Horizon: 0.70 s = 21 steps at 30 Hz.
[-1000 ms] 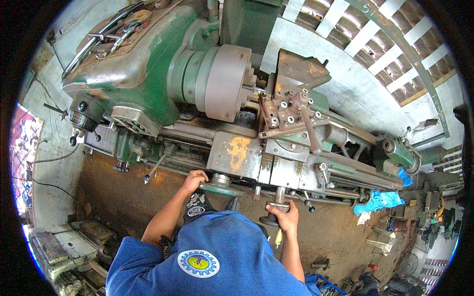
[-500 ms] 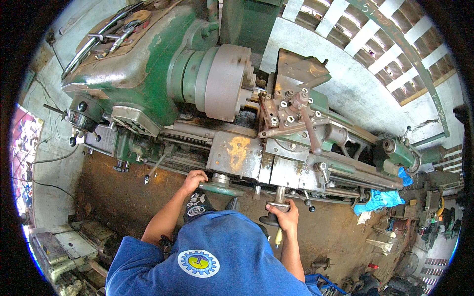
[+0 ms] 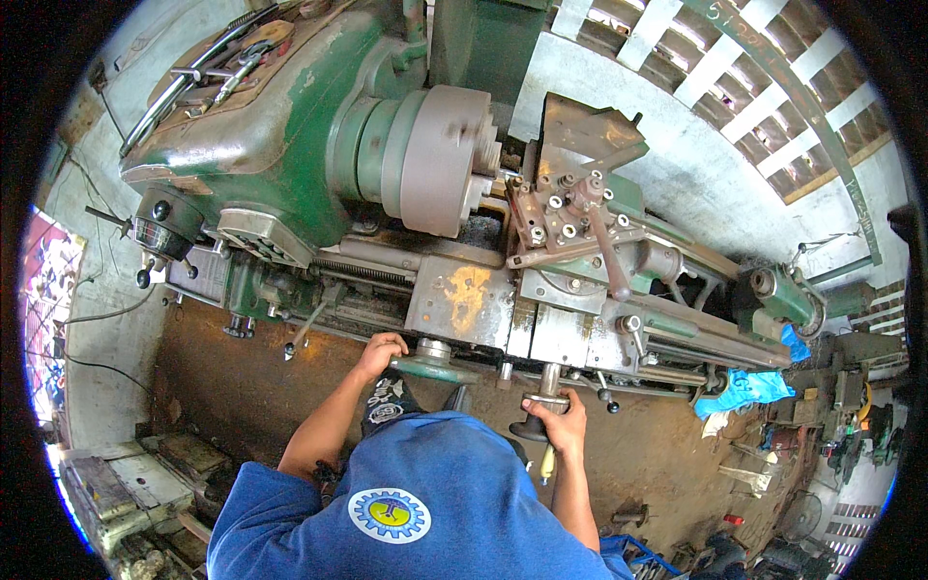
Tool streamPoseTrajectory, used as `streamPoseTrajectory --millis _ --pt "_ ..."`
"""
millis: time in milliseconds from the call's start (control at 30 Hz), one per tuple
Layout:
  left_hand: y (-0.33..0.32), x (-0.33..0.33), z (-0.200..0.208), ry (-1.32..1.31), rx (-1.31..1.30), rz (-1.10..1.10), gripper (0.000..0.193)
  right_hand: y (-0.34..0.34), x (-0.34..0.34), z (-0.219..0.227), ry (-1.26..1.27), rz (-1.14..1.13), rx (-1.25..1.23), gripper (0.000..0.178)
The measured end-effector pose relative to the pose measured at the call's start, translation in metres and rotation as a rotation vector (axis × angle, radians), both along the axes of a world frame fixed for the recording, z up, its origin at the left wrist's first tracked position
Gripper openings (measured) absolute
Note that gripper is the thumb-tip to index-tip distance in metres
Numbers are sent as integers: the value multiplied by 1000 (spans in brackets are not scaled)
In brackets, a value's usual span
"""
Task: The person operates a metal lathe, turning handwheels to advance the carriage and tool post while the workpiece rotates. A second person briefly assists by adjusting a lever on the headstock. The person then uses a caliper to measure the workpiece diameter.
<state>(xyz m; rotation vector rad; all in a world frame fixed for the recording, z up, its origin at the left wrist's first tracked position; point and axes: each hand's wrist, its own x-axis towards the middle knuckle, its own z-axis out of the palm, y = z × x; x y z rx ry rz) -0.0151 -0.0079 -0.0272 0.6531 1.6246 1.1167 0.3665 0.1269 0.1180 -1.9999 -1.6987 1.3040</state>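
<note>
Head view: left hand (image 3: 384, 354) curled over green handwheel's (image 3: 435, 370) left rim, at lathe (image 3: 290, 145) front. Right hand (image 3: 565, 422) closed round dark handwheel (image 3: 529, 429), further right. Looks like handwheel adjustment; turning calls for firm grips.

Bright daylight from 2 sides: slatted opening (image 3: 708, 72), upper right; doorway (image 3: 53, 300), far left, overexposed. Fisheye bends edges; corners black.

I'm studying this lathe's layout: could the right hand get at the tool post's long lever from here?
Probably yes: the long lever slants toward the near side and nothing tall seems to stand between, but the right hand must first leave the dark handwheel.
</note>
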Motion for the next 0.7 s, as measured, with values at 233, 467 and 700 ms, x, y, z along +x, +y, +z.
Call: streamPoseTrajectory --millis 233,467,700 --pt "-1 -1 -5 -5 -4 7 19 1 1 -2 -3 11 4 87" --pt "-1 -3 -11 20 -27 -10 21 0 2 -9 48 6 43 73" --pt "-2 -4 -12 -34 -7 0 22 0 3 -12 44 16 61 73"
